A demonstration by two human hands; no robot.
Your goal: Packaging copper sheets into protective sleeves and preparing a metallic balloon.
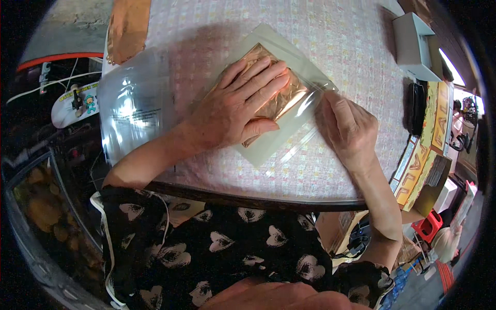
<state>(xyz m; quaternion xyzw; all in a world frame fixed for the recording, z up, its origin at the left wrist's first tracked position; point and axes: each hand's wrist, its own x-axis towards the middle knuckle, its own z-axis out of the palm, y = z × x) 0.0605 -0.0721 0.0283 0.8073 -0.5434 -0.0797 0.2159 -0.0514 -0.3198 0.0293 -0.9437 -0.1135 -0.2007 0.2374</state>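
Observation:
A shiny copper-coloured foil packet (294, 94) lies on the table inside or beneath a translucent plastic bag (266, 39), turned at an angle; I cannot tell which layer is uppermost. My left hand (232, 106) rests flat on the packet with its fingers stretched out and thumb apart. At the bag's right corner, my right hand (351, 126) is closed, thumb and finger pinching the bag's edge. A clear strip runs down from there along the lower right side of the bag. The fingertips of my right hand are partly hidden.
Clear plastic bags (132, 111) lie at the table's left edge, below a copper-coloured sheet or packet (129, 31). A white box (411, 46), a black object (415, 109) and a yellow box (434, 121) stand along the right side. The patterned tablecloth (206, 175) ends at a dark front edge.

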